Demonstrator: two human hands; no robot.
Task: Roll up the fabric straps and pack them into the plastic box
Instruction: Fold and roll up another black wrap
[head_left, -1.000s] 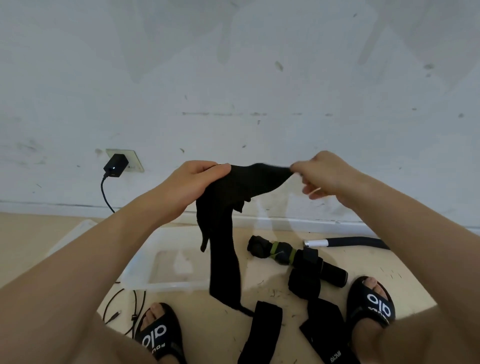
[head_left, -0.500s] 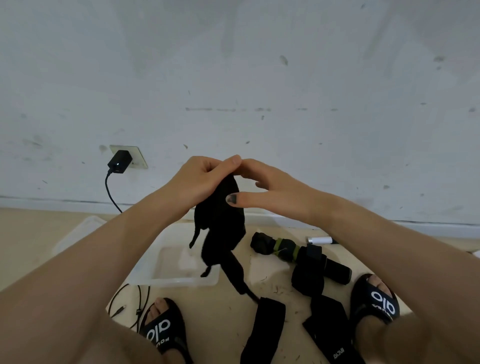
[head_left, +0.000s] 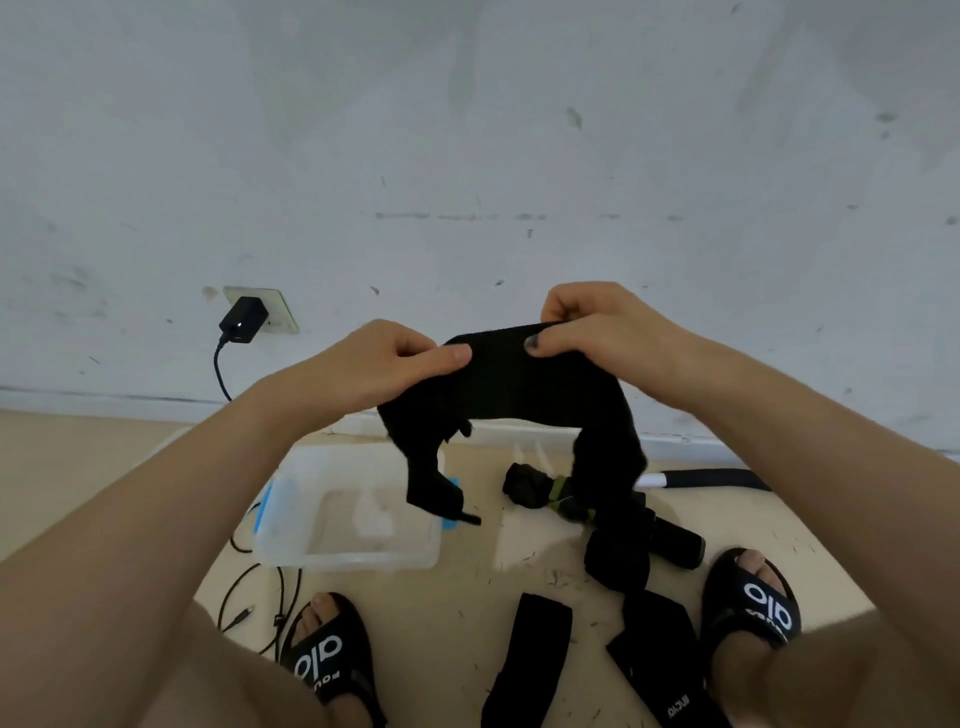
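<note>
Black strap (head_left: 524, 384) is held up in the air in front of the wall, stretched flat between both hands with its two ends drooping down. Left hand (head_left: 384, 364) pinches the left part, thumb on top, fingers curled under; right hand (head_left: 597, 327) pinches the top right edge the same way. Both forearms reach forward. The clear plastic box (head_left: 343, 519) sits on the floor below, near the left sandal (head_left: 324, 654). More straps (head_left: 530, 660) lie on the floor between the feet.
</note>
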